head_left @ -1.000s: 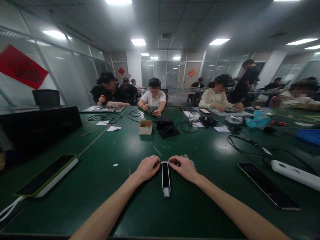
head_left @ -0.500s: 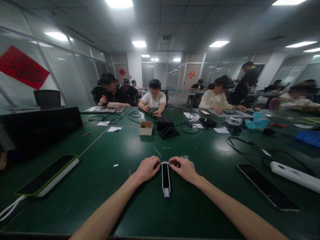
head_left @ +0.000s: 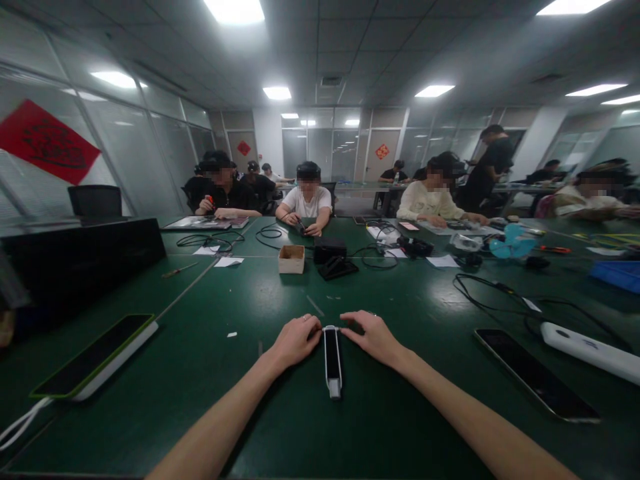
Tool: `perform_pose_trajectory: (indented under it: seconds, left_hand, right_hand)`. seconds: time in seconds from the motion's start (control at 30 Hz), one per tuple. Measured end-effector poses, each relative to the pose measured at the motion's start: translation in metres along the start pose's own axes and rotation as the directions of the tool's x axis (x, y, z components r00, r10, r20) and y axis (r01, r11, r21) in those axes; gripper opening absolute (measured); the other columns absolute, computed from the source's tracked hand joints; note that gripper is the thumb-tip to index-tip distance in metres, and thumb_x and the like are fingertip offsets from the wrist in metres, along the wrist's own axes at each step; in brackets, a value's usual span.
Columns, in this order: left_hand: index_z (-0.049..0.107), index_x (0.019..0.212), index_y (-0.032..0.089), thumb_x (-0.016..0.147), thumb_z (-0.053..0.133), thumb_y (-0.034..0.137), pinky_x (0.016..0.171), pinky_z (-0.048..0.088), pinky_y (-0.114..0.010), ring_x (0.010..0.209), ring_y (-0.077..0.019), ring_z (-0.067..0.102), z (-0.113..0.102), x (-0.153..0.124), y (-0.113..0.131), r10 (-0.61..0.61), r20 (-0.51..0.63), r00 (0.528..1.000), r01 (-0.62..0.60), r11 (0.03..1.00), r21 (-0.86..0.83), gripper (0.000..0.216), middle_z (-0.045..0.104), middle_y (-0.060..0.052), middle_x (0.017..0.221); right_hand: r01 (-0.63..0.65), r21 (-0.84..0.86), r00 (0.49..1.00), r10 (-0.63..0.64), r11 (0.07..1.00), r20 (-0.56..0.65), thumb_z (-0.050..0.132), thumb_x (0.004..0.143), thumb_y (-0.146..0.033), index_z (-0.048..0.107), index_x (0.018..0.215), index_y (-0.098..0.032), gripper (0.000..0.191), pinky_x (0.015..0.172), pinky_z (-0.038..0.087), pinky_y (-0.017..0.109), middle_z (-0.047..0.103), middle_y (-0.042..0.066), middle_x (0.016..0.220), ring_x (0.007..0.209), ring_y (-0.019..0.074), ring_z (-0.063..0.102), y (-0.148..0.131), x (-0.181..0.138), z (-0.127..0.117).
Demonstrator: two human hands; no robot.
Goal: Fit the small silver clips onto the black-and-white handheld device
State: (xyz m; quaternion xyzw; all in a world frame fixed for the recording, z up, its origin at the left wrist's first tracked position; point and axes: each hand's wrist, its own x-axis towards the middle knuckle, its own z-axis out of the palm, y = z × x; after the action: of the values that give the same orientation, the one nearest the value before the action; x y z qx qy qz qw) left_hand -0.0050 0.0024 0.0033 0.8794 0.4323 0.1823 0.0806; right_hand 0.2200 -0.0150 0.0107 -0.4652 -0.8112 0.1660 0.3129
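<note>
The left hand (head_left: 299,341) rests on the green table (head_left: 285,427) with its fingers bent and close together, fingertips at the far left corner of a slim black-and-white device (head_left: 332,357); whether they grip it I cannot tell. The right hand (head_left: 374,340) is partly open, thumb tip by the device's far right corner, index finger lifted apart from the thumb, nothing visible between them. The device lies flat between the hands, its pale block end toward the wearer; no lettering on it can be read.

Well left of the left hand lies a green-edged phone (head_left: 95,357), its screen dark. Right of the right hand are a black-screened phone (head_left: 537,373) and, past it, a white power strip (head_left: 590,350) with a dark marking too small to read. Beyond the left hand stands an open cardboard box (head_left: 291,261). Far off to its left, a red paper sign (head_left: 49,141) bears black characters, too blurred to read.
</note>
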Motion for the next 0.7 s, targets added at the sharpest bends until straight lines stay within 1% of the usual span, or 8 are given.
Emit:
perform_pose_trajectory:
  seconds: [0.1, 0.17, 0.3, 0.4, 0.47, 0.57, 0.63, 0.7]
  left_hand:
    - [0.056, 0.091, 0.02, 0.089, 0.044, 0.024, 0.067, 0.043, -0.026, 0.077, -0.0159, 0.056, 0.0, 0.0, 0.0, 0.004, 0.001, 1.0, -0.004, 1.0, -0.003, 0.012, 0.06, -0.002, 0.088]
    - [0.056, 0.091, 0.02, 0.088, 0.045, 0.024, 0.068, 0.044, -0.026, 0.077, -0.0159, 0.056, 0.0, 0.0, 0.0, 0.0, 0.011, 1.0, 0.0, 1.0, -0.007, 0.012, 0.06, -0.002, 0.088]
    - [0.056, 0.092, 0.02, 0.089, 0.045, 0.026, 0.069, 0.043, -0.026, 0.078, -0.0156, 0.056, 0.0, 0.0, -0.001, -0.009, 0.016, 1.0, 0.009, 1.0, -0.02, 0.013, 0.059, -0.002, 0.088]
    - [0.056, 0.091, 0.02, 0.089, 0.044, 0.026, 0.068, 0.042, -0.026, 0.077, -0.0154, 0.056, 0.0, 0.0, -0.001, 0.005, 0.0, 1.0, -0.005, 0.999, -0.032, 0.013, 0.059, -0.002, 0.087]
    - [0.055, 0.091, 0.02, 0.089, 0.045, 0.026, 0.067, 0.042, -0.026, 0.076, -0.0154, 0.056, 0.0, 0.0, -0.001, 0.01, -0.007, 1.0, -0.01, 0.999, -0.036, 0.012, 0.059, -0.002, 0.086]
    - [0.055, 0.092, 0.02, 0.089, 0.045, 0.026, 0.067, 0.042, -0.025, 0.076, -0.0154, 0.056, 0.0, 0.0, -0.001, 0.01, -0.006, 1.0, -0.01, 0.999, -0.045, 0.012, 0.059, -0.002, 0.087]
    - [0.056, 0.092, 0.02, 0.089, 0.045, 0.026, 0.067, 0.042, -0.025, 0.077, -0.0156, 0.056, 0.0, 0.001, -0.001, 0.008, 0.0, 1.0, -0.008, 0.999, -0.045, 0.013, 0.059, -0.002, 0.087]
    - [0.056, 0.091, 0.02, 0.089, 0.045, 0.026, 0.067, 0.042, -0.025, 0.077, -0.0159, 0.057, 0.001, 0.001, -0.001, 0.002, 0.005, 1.0, -0.002, 0.999, -0.033, 0.013, 0.059, -0.002, 0.087]
  right_hand:
    - [0.037, -0.066, 0.995, -0.044, 0.997, -0.093, 0.054, 0.085, -0.03, 0.061, 0.11, -0.02, 0.028, 0.079, 0.049, 0.034, 0.064, 0.007, 0.099, 0.087, 0.0191, 0.06, 0.004, -0.001, -0.022]
    - [0.031, -0.106, 0.993, -0.043, 0.994, -0.112, 0.052, 0.085, -0.029, 0.062, 0.106, -0.019, 0.025, 0.079, 0.049, 0.035, 0.064, 0.007, 0.097, 0.086, 0.0192, 0.06, 0.01, -0.001, -0.038]
    - [-0.003, -0.171, 0.999, -0.006, 0.985, -0.047, 0.051, 0.082, -0.027, 0.064, 0.086, -0.019, 0.016, 0.069, 0.047, 0.031, 0.063, 0.005, 0.084, 0.075, 0.0173, 0.058, 0.025, -0.003, -0.066]
    - [-0.073, -0.196, 0.994, 0.087, 0.978, 0.06, 0.053, 0.078, -0.026, 0.064, 0.077, -0.019, 0.013, 0.062, 0.044, 0.027, 0.062, 0.004, 0.078, 0.068, 0.0157, 0.056, 0.038, -0.007, -0.08]
    - [-0.16, -0.201, 0.966, 0.195, 0.966, 0.169, 0.055, 0.075, -0.026, 0.065, 0.074, -0.019, 0.013, 0.057, 0.042, 0.026, 0.063, 0.003, 0.074, 0.064, 0.015, 0.056, 0.046, -0.011, -0.086]
    - [-0.3, -0.207, 0.874, 0.355, 0.931, 0.331, 0.06, 0.072, -0.029, 0.068, 0.073, -0.019, 0.013, 0.052, 0.039, 0.024, 0.065, 0.003, 0.07, 0.061, 0.0148, 0.056, 0.052, -0.016, -0.089]
    - [-0.366, -0.206, 0.823, 0.419, 0.908, 0.385, 0.064, 0.07, -0.036, 0.068, 0.076, -0.019, 0.019, 0.052, 0.038, 0.023, 0.066, 0.004, 0.073, 0.062, 0.0154, 0.058, 0.053, -0.017, -0.088]
    - [-0.396, -0.208, 0.803, 0.447, 0.894, 0.394, 0.064, 0.07, -0.043, 0.068, 0.084, -0.018, 0.029, 0.053, 0.038, 0.023, 0.067, 0.004, 0.078, 0.065, 0.0157, 0.059, 0.051, -0.016, -0.085]
